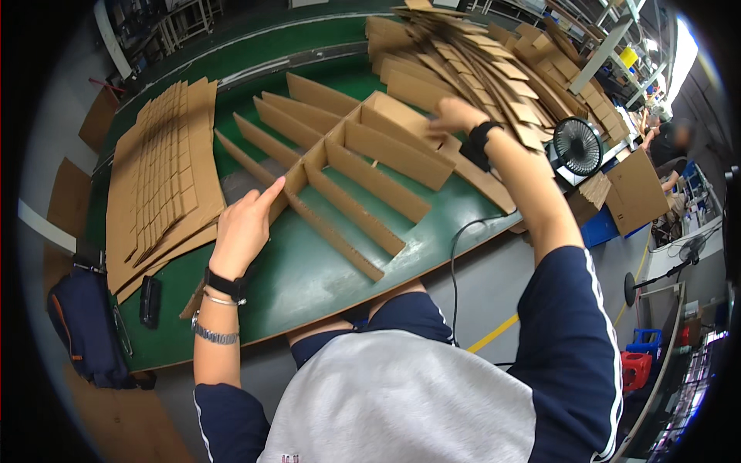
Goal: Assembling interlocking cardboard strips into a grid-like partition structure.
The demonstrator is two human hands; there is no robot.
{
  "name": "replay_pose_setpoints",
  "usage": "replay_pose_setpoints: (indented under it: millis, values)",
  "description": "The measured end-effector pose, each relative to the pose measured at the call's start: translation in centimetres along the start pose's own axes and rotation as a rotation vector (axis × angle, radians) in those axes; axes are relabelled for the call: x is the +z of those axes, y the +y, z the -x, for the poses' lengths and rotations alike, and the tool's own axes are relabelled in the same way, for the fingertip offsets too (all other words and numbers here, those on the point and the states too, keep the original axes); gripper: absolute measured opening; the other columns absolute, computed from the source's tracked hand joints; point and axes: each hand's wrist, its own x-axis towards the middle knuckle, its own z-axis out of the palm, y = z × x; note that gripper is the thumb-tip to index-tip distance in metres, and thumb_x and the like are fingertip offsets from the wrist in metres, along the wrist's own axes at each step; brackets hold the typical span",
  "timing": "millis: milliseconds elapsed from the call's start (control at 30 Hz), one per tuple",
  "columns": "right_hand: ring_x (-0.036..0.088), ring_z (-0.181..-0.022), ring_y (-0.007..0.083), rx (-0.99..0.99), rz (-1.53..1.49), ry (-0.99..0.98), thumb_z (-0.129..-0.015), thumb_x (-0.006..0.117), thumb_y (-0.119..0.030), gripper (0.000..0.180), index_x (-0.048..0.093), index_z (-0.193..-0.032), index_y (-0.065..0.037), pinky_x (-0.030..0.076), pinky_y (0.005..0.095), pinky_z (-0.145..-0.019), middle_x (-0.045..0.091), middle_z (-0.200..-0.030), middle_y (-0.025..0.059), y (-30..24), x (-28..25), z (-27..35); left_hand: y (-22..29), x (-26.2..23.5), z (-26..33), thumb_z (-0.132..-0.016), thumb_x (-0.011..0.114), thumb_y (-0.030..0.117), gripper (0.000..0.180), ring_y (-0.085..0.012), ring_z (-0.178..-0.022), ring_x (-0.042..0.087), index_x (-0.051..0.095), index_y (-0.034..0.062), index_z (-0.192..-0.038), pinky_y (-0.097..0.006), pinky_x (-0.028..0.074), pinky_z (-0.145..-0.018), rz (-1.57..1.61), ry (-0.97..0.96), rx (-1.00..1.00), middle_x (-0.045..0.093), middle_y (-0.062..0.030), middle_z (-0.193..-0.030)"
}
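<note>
A cardboard divider (315, 154) stands on edge on the green table, its cross strips slotted into one long strip and fanning out on both sides. My left hand (245, 225) is at the near end of the long strip, index finger stretched out with its tip against the cardboard. Nothing shows in its grasp. My right hand (457, 117) is over the far right side, beside the end of a cross strip and close to the large cardboard stack (482, 65). Motion blurs its fingers, so whether they touch or hold a strip is unclear.
Flat slotted cardboard sheets (166, 174) lie stacked at the left. A small black fan (577, 147) stands at the table's right edge, its cable (455, 270) hanging down. A dark bag (89, 328) and a black case (150, 301) are at the near left. Another person (670, 150) sits far right.
</note>
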Motion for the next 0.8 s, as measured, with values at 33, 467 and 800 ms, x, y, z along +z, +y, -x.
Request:
replay_pose_setpoints:
  millis: [33, 467, 800]
  values:
    - [0.067, -0.086, 0.0381, 0.018, 0.003, -0.016, -0.077, 0.072, -0.041, 0.050, 0.069, -0.091, 0.007, 0.054, 0.0442, -0.077, 0.069, -0.092, 0.0260, -0.6, 0.1, 0.7, -0.3, 0.1, 0.2, -0.084, 0.056, -0.001, 0.053, -0.0335, -0.070, 0.058, 0.057, 0.0196, -0.133, -0.043, 0.050, -0.065, 0.009, -0.013, -0.010, 0.051, -0.0132, -0.076]
    - [0.021, -0.146, 0.0372, 0.304, 0.589, 0.080, -0.091, 0.058, -0.041, 0.064, 0.035, -0.150, -0.028, 0.017, 0.0691, -0.110, 0.020, -0.161, 0.0091, 4.7, -0.1, -0.6, 0.4, -0.1, 0.3, -0.084, 0.058, -0.002, 0.056, -0.0328, -0.070, 0.057, 0.055, 0.0196, -0.136, -0.043, 0.048, -0.065, -0.005, -0.020, -0.067, 0.050, -0.0127, -0.077]
    - [0.010, -0.150, 0.0255, -0.324, 0.893, 0.294, -0.099, 0.041, -0.034, 0.051, 0.036, -0.149, -0.029, 0.006, 0.0522, -0.120, 0.018, -0.162, 0.0002, 1.9, 4.8, -8.8, 1.1, -0.3, 0.0, -0.083, 0.058, -0.003, 0.057, -0.0323, -0.070, 0.055, 0.054, 0.0171, -0.136, -0.043, 0.046, -0.065, -0.042, -0.035, -0.070, 0.049, -0.0123, -0.077]
